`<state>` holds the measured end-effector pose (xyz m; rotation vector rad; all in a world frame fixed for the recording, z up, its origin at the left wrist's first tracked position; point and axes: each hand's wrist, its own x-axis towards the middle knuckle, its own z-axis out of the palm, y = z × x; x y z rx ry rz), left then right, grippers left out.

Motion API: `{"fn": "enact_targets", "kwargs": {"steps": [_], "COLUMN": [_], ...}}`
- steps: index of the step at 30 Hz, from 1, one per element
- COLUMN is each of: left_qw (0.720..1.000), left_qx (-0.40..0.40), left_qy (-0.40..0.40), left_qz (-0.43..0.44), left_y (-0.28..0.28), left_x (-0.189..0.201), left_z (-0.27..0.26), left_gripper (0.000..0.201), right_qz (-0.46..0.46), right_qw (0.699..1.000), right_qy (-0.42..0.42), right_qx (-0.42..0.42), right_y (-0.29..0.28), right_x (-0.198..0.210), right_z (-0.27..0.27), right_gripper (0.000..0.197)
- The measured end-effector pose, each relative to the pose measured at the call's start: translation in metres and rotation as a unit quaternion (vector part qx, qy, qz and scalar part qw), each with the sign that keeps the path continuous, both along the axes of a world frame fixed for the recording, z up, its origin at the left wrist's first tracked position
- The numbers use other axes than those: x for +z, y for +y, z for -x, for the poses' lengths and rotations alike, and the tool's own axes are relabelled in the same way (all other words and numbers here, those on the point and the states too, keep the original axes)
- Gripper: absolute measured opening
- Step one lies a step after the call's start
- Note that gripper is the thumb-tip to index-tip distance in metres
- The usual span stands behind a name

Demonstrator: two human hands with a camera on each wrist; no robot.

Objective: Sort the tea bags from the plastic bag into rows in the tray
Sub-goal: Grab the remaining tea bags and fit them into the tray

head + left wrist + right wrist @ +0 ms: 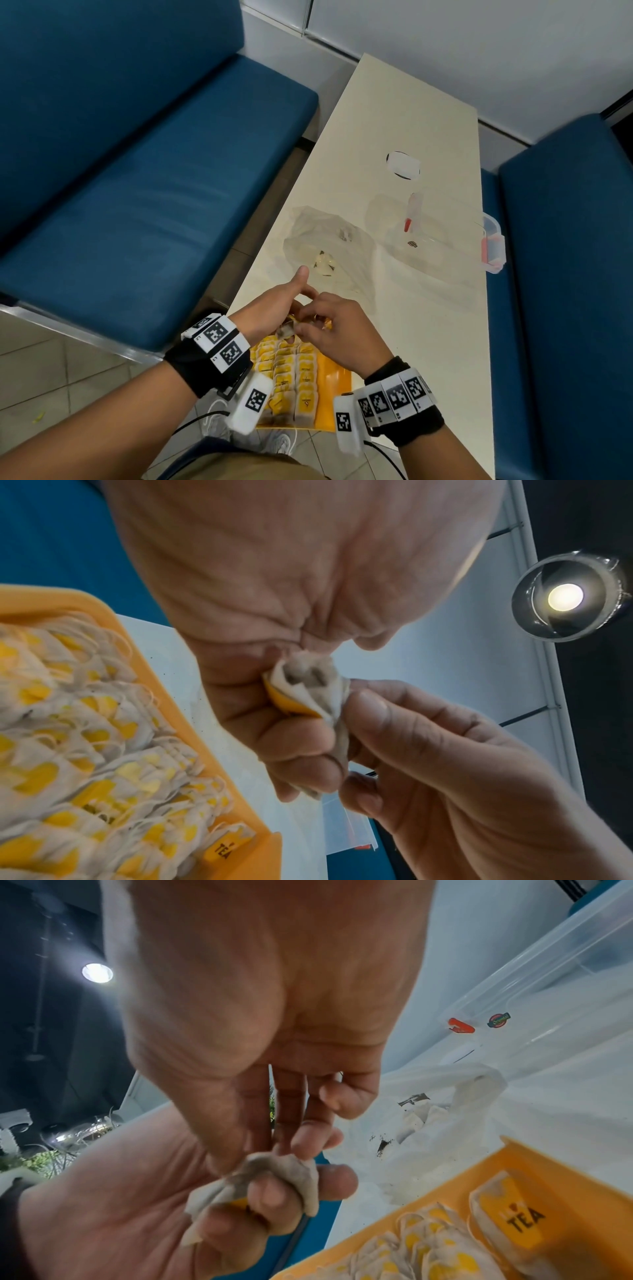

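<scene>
My left hand (297, 303) and right hand (313, 325) meet over the far end of the orange tray (334, 380), and both hold one crumpled tea bag (286, 330). In the left wrist view my left fingers (301, 753) curl round the tea bag (310, 685), whose yellow tag shows. My right fingertips (260, 1139) pinch the top of the tea bag (277, 1172). Several tea bags (294, 373) with yellow tags stand in rows in the tray. The thin plastic bag (329, 246) lies just beyond my hands with a few tea bags inside.
A clear plastic container (438, 240) with red clips stands right of the bag, near the table's right edge. A small white object (404, 164) lies farther back. Blue benches (154, 192) flank the narrow cream table (428, 342). Loose tea dust (383, 1146) speckles the bag.
</scene>
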<state>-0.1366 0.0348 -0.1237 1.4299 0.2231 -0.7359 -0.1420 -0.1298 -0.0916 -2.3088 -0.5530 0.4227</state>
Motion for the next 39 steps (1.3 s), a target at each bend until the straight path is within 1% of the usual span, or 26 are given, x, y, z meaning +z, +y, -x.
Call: {"fn": "enact_targets", "kwargs": {"steps": [3, 5, 8, 10, 12, 14, 15, 18, 19, 22, 25, 27, 31, 33, 36, 39], "left_qw": [1.000, 1.000, 1.000, 0.999, 0.999, 1.000, 1.000, 0.999, 0.999, 0.997, 0.997, 0.996, 0.995, 0.996, 0.999, 0.995], "left_qx": [-0.005, -0.005, 0.001, -0.006, -0.012, -0.009, -0.007, -0.013, -0.014, -0.009, 0.007, 0.004, -0.018, -0.024, -0.013, -0.011], "left_qy": [-0.003, 0.000, 0.005, 0.006, 0.006, 0.003, -0.002, -0.034, -0.040, -0.042, -0.021, -0.010, 0.000, -0.007, -0.029, -0.067], "left_qz": [-0.007, -0.001, 0.027, 0.040, 0.038, 0.030, 0.026, 0.029, 0.034, 0.057, 0.079, 0.094, 0.100, 0.087, 0.012, -0.066], "left_y": [0.000, -0.001, -0.001, 0.000, 0.002, 0.007, 0.009, 0.016, 0.017, 0.014, 0.011, 0.011, 0.009, 0.008, 0.009, 0.012], "left_x": [-0.001, -0.001, -0.004, -0.005, -0.008, -0.009, -0.009, -0.010, -0.012, -0.016, -0.018, -0.018, -0.017, -0.017, -0.017, -0.020], "left_z": [0.000, 0.000, -0.001, -0.002, -0.002, -0.002, -0.002, -0.002, -0.001, 0.001, 0.001, -0.001, -0.002, -0.002, -0.002, 0.001], "left_gripper": [0.073, 0.074, 0.080, 0.085, 0.084, 0.076, 0.067, 0.033, 0.028, 0.017, 0.009, 0.008, 0.013, 0.017, 0.020, 0.015], "right_qz": [0.007, 0.008, 0.004, 0.006, 0.002, -0.017, -0.029, -0.060, -0.073, -0.115, -0.118, -0.110, -0.100, -0.103, -0.093, -0.029], "right_qw": [1.000, 1.000, 1.000, 0.999, 0.998, 0.995, 0.993, 0.985, 0.982, 0.976, 0.979, 0.983, 0.990, 0.990, 0.988, 0.990], "right_qy": [0.011, 0.004, -0.014, -0.021, -0.027, -0.022, -0.017, 0.008, 0.023, 0.073, 0.100, 0.087, 0.013, 0.004, 0.009, 0.013], "right_qx": [-0.011, -0.015, -0.022, -0.034, -0.058, -0.092, -0.110, -0.160, -0.171, -0.168, -0.130, -0.116, -0.098, -0.097, -0.122, -0.139], "right_y": [0.002, 0.002, 0.001, 0.000, -0.002, -0.006, -0.008, -0.014, -0.015, -0.015, -0.021, -0.025, -0.027, -0.029, -0.037, -0.046], "right_x": [0.001, 0.000, -0.003, -0.003, -0.003, -0.003, -0.003, -0.003, -0.002, 0.003, 0.006, 0.006, 0.006, 0.007, 0.008, 0.005], "right_z": [0.001, 0.002, 0.002, 0.002, 0.000, -0.001, -0.003, -0.004, -0.004, -0.002, -0.002, -0.004, -0.006, -0.007, -0.012, -0.016], "right_gripper": [0.020, 0.019, 0.010, 0.011, 0.015, 0.021, 0.024, 0.031, 0.032, 0.035, 0.046, 0.045, 0.026, 0.017, 0.015, 0.017]}}
